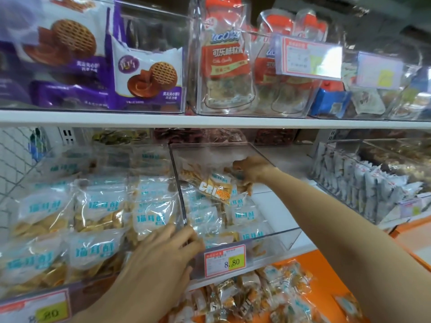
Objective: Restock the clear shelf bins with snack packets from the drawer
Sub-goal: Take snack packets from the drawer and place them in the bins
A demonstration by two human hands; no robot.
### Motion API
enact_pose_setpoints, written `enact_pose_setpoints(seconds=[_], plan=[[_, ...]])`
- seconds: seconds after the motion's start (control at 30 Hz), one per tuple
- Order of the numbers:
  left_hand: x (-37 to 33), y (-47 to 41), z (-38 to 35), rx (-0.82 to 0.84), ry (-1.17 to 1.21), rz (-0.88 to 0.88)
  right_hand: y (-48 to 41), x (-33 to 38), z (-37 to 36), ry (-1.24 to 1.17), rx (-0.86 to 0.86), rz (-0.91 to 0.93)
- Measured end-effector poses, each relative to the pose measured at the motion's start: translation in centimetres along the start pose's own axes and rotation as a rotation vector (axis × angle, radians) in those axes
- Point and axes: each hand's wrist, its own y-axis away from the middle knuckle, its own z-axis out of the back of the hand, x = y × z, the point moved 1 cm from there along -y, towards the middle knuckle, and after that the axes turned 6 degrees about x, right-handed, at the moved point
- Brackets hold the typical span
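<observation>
A clear shelf bin (pixel 277 238) stands on the middle shelf, half filled with white-and-teal snack packets (pixel 247 215). My right hand (pixel 250 170) reaches deep into it and grips a tan packet (pixel 213 186) marked "CRI", held tilted above the pile. My left hand (pixel 163 255) rests on the bin's front left corner, fingers spread over the rim. Below, the orange drawer (pixel 326 273) holds several loose snack packets (pixel 251 297).
A second clear bin (pixel 98 282) full of the same packets sits to the left. A bin of grey sachets (pixel 363 190) stands at the right. The upper shelf (pixel 210 121) carries bins of purple biscuit packs and cola candy bags. A price tag (pixel 225 259) hangs on the bin front.
</observation>
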Motion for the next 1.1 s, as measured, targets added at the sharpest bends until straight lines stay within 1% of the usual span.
enact_pose_setpoints(seconds=[0.03,0.13,0.3,0.53,0.57,0.6,0.67,0.7,0.73,0.77,0.83,0.87,0.9,1.0,1.07,1.1], plan=[[0.0,0.0,0.0,0.001,-0.001,-0.003,0.1,0.2,-0.1,-0.035,0.034,-0.004],[0.1,-0.1,-0.1,-0.015,-0.016,-0.007,0.8,0.8,0.1,0.065,0.071,-0.021],[0.3,0.0,-0.3,-0.04,-0.027,-0.007,0.3,0.7,0.3,-0.038,0.092,-0.02],[0.3,-0.1,-0.3,0.004,-0.029,-0.004,0.5,1.0,-1.4,-0.176,0.083,0.001],[0.2,-0.2,-0.3,0.002,-0.03,0.0,0.6,0.8,-1.2,-0.162,0.054,0.003],[0.2,-0.2,-0.2,0.0,-0.026,0.002,0.9,0.7,-0.6,-0.161,-0.015,-0.013],[0.1,-0.1,-0.3,-0.007,-0.017,0.007,1.8,0.7,1.1,-0.291,-0.185,-0.082],[0.1,-0.1,-0.3,-0.011,-0.015,0.013,2.3,1.0,1.9,-0.38,-0.221,-0.084],[0.1,-0.1,-0.3,-0.013,-0.014,0.019,3.0,1.6,2.6,-0.451,-0.189,-0.046],[0.1,-0.1,-0.3,-0.012,-0.008,0.023,3.8,2.5,3.2,-0.5,-0.108,0.008],[0.1,-0.1,-0.3,-0.004,0.005,0.031,4.6,4.4,3.3,-0.442,0.092,0.058],[0.0,-0.2,-0.1,0.0,0.005,0.036,4.6,5.1,3.1,-0.401,0.128,0.054],[0.0,-0.2,0.0,0.004,0.007,0.037,4.3,5.5,2.9,-0.395,0.143,0.05],[-0.1,0.0,0.1,0.012,0.062,0.038,3.5,5.5,3.4,-0.566,0.17,0.055],[-0.1,0.1,-0.1,0.006,0.068,0.034,3.9,4.6,4.8,-0.571,0.171,0.042],[-0.1,0.2,-0.1,0.003,0.064,0.035,4.4,3.8,5.6,-0.532,0.119,0.027]])
